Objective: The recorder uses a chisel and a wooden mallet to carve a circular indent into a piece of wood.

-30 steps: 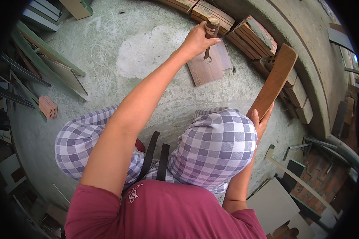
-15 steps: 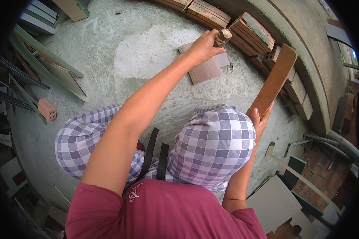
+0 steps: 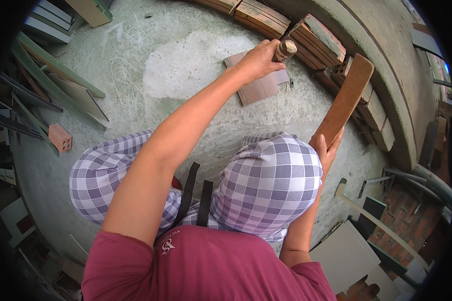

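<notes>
My left hand (image 3: pixel 260 59) reaches out far ahead, its fingers wrapped round a thick wooden tool handle (image 3: pixel 287 48) whose butt end faces me. What the handle belongs to is mostly hidden; a thin dark edge seems to run from it toward the bricks. Low on the right, my right hand (image 3: pixel 328 149) grips the near end of a long flat brown wooden board (image 3: pixel 344 103) with a rounded far end. The board slants up and away to the right. Beneath my left hand lie flat wood-patterned pieces (image 3: pixel 258 93) on the concrete floor, partly covered by my wrist.
A row of stacked bricks (image 3: pixel 316 42) follows the curved concrete ledge (image 3: pixel 386 75) at the far right. Long panels (image 3: pixel 70 85) lean at the left, near a single hollow brick (image 3: pixel 60 137). Boards and a pale panel (image 3: pixel 349 261) lie at the lower right.
My left hand and the handle have shifted slightly to the right. The board in my right hand has tilted very slightly; its grip is the same.
</notes>
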### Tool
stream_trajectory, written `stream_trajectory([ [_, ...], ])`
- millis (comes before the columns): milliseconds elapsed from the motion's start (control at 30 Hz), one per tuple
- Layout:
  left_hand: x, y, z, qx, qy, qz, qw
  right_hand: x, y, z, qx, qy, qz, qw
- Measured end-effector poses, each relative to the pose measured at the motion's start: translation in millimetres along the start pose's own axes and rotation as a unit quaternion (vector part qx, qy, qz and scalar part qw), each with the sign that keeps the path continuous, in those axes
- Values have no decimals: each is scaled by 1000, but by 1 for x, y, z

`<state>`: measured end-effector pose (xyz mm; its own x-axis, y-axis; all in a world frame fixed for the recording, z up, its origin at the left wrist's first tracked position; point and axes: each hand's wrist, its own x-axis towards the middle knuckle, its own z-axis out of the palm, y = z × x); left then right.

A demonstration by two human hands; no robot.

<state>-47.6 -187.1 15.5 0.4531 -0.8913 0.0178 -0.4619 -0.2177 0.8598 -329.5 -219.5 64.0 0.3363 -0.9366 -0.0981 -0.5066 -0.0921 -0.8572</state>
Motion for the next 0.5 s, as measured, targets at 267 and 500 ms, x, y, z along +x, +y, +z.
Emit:
stream_trajectory([
  [267,-1,5,3,30,-42,5,999,4,-22,-1,19,3,-55,998],
  [500,-4,6,3,10,-49,24,998,21,-67,-5,107,64,-208,970],
])
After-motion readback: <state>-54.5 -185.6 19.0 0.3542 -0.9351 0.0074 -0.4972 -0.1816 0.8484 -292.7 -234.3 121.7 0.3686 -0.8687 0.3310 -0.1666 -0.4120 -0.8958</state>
